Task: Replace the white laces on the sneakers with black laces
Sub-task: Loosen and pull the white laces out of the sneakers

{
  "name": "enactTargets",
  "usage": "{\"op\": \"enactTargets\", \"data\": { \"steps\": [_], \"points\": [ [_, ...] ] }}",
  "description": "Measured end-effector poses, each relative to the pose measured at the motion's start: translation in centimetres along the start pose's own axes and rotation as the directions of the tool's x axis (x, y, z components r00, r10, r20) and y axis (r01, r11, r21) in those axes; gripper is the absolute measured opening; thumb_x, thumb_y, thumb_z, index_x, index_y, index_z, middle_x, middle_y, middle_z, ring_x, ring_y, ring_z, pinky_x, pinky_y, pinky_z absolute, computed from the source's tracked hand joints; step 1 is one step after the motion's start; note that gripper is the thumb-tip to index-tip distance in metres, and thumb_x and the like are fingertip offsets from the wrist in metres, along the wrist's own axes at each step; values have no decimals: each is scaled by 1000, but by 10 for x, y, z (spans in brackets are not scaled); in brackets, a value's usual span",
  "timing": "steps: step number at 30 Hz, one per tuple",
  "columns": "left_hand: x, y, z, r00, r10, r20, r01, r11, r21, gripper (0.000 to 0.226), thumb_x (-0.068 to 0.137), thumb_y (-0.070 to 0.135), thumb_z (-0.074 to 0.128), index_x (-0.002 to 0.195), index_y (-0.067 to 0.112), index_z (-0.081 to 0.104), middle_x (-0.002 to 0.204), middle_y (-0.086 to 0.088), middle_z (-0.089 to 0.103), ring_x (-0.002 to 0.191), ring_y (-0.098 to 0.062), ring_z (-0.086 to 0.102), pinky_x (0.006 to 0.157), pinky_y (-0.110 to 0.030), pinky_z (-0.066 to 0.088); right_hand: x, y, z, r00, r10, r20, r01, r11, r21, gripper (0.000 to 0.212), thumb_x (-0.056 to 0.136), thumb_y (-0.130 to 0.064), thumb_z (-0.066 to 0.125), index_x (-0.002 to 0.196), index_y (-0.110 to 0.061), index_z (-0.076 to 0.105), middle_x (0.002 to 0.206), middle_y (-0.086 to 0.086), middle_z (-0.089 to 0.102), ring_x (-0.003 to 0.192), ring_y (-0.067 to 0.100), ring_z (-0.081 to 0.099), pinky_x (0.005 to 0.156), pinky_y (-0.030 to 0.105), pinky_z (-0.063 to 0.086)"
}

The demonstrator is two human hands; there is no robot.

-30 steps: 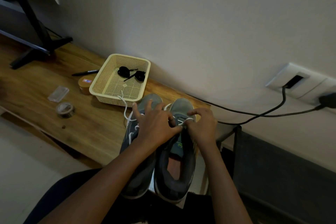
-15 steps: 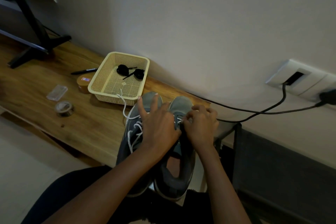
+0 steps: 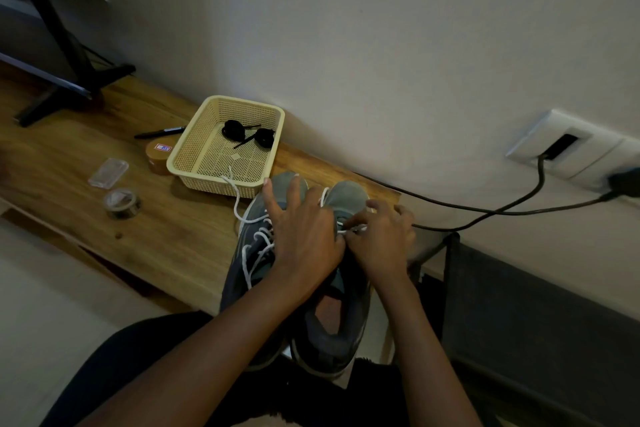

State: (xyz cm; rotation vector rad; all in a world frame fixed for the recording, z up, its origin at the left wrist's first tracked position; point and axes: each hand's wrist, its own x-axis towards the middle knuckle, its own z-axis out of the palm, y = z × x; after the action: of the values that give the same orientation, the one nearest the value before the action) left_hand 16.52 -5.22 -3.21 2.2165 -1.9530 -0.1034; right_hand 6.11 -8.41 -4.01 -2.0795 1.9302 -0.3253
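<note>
While both forearms reach over the lap, the left hand [image 3: 304,236] lies across the grey sneakers [image 3: 346,198], forefinger and middle finger straight; whether its thumb grips anything cannot be told. The right hand [image 3: 381,239], fingers curled, pinches the white lace [image 3: 353,228] on the right shoe. Both hands sit much as half a second ago. Further along the bench [image 3: 156,236], black laces [image 3: 247,133] lie coiled in the basket [image 3: 194,180]; the tape roll [image 3: 157,156] label is unreadable.

Two sneakers [image 3: 347,196], two black laces [image 3: 232,129] (coiled), one basket [image 3: 207,184].
</note>
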Motion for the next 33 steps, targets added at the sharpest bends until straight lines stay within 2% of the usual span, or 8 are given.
{"op": "enactTargets", "data": {
  "steps": [5, 11, 17, 20, 23, 25, 29, 33],
  "points": [
    [2, -1, 1, 1000, -19, -10, 19, 1000, -25, 22, 88, 40, 55, 94, 26, 71, 148, 7, 38, 146, -23, 4, 106, -58, -17, 2, -1, 6, 999, 27, 37, -29, 999, 40, 17, 89, -20, 58, 100, -19, 71, 138, -2, 46, 134, 30, 20, 104, 39, 26],
    [3, 0, 2, 999, -42, -10, 42, 998, -52, 25, 86, 42, 57, 93, 23, 72, 143, 8, 44, 145, -21, 8, 105, -55, -18, 4, 0, 8, 994, 107, 8, -107, 985, 134, 19, 95, -24, 51, 105, -13, 62, 131, 4, 42, 122, 28, 28, 98, 37, 31],
    [4, -3, 1, 998, -61, -12, 59, 993, -100, 17, 82, 36, 61, 89, 24, 71, 140, 9, 47, 144, -20, 12, 107, -55, -16, 9, 16, -1, 932, 344, -112, -297, 905, 303, 17, 93, -12, 48, 100, -10, 63, 124, 12, 44, 115, 32, 33, 84, 32, 30],
    [4, -3, 3, 998, -62, 4, 62, 994, -86, 19, 83, 39, 61, 90, 25, 71, 140, 9, 47, 144, -20, 13, 109, -56, -14, 7, 14, -4, 955, 274, -113, -230, 926, 299, 14, 89, -13, 56, 100, -14, 64, 125, 9, 46, 117, 30, 33, 81, 26, 24],
    [5, -3, 4, 998, -61, 4, 61, 994, -90, 19, 83, 40, 60, 88, 24, 70, 138, 9, 49, 144, -21, 14, 108, -57, -14, 5, 4, -4, 986, 127, -112, -102, 973, 209, 18, 86, -17, 62, 102, -22, 68, 133, 2, 44, 123, 28, 29, 94, 31, 29],
    [5, -4, 5, 998, -63, 0, 62, 993, -100, 20, 84, 40, 59, 88, 24, 70, 137, 9, 49, 144, -20, 14, 108, -56, -15, 3, -1, -2, 996, 67, -53, -61, 991, 121, 17, 86, -21, 62, 100, -25, 70, 137, -3, 43, 129, 27, 25, 100, 35, 27],
    [6, -5, 6, 998, -66, -6, 65, 990, -122, 21, 84, 41, 60, 88, 23, 71, 136, 10, 50, 143, -20, 15, 109, -56, -13, 2, -3, 2, 998, 41, 38, -42, 999, 28, 20, 87, -20, 59, 102, -24, 71, 140, -6, 43, 134, 28, 20, 103, 37, 24],
    [7, -5, 6, 998, -69, 8, 69, 989, -131, 20, 85, 39, 60, 84, 22, 71, 136, 9, 51, 143, -20, 16, 110, -56, -11, 4, -1, 5, 999, 47, -5, -47, 999, 13, 19, 90, -22, 56, 103, -20, 70, 135, -5, 45, 130, 28, 24, 99, 37, 27]
  ]
}}
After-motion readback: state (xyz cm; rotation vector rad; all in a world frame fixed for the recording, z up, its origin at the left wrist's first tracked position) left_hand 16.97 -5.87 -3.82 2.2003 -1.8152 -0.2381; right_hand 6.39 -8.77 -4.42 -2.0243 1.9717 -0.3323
